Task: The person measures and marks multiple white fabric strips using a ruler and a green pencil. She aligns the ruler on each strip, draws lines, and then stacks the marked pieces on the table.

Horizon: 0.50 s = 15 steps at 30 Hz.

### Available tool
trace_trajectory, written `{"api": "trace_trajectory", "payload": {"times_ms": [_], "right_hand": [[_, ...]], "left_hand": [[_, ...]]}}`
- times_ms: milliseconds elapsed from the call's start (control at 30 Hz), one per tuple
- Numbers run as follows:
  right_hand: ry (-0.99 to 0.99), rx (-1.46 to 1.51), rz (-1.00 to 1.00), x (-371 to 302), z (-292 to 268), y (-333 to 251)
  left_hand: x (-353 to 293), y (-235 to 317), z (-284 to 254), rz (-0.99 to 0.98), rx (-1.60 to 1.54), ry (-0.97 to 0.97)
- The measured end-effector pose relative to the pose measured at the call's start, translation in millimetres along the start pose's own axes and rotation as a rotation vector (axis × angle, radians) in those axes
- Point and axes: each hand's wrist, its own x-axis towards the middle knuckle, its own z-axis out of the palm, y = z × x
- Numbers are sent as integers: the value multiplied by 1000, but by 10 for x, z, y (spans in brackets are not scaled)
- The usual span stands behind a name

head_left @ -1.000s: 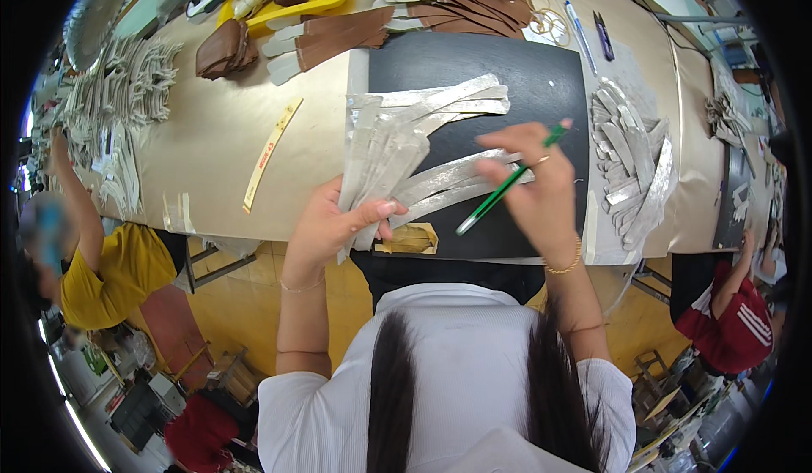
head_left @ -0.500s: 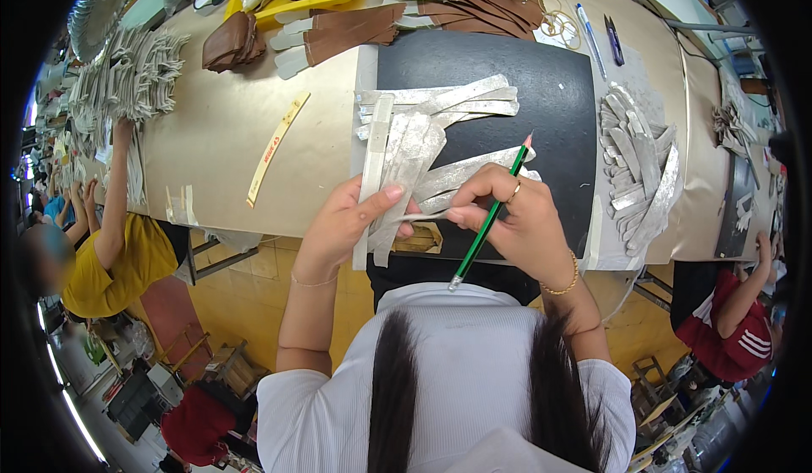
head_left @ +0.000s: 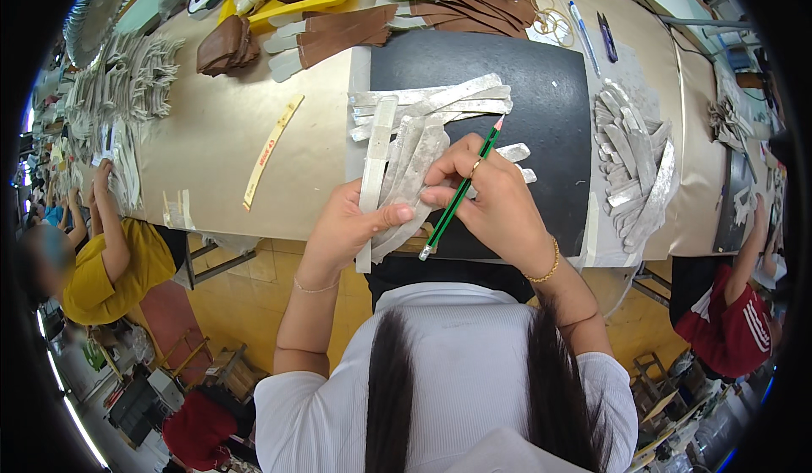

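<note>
**Strips [head_left: 414, 162] fanned in the left hand [head_left: 345, 229], pencil [head_left: 444, 218] riding in the right hand [head_left: 495, 196]**

From where I stand, the fan sits over the left edge of the black mat [head_left: 554, 202], close in front of the person. The left hand is closed around the lower part, its thumb laid across the top and its fingers underneath. On the fan's left side runs one paler, straighter strip [head_left: 378, 145].

The right hand is half curled, the pencil lodged slantwise in it with its point away from the body. Its thumb and forefinger come together at the fan's right edge; whether they really pinch a strip, I can't tell.

I'd judge these pieces light and thin, with enough body to keep their shape, yet easy to bend or crease. The greyish ones curve a little, and their faint sheen suggests they may slide over one another. A flat thumb-and-finger hold on the gathered ends looks surest for the bunch; a single piece would be best taken by its long edge, gently.

Beyond the hands, more strips lie crossed in a loose pile [head_left: 474, 94] on the mat, and a bigger heap [head_left: 643, 169] lies to the right. A yellow stick [head_left: 271, 153] rests on the table [head_left: 211, 185] at left.
</note>
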Motion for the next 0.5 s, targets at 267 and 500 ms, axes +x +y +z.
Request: {"api": "trace_trajectory", "payload": {"times_ms": [267,500], "right_hand": [[76,-31,-81,-15,32,24],[129,-27,-166,-55,-54,-22]], "left_hand": [[24,-26,14,54,60,46],[-33,58,39,10,-2,-27]]}}
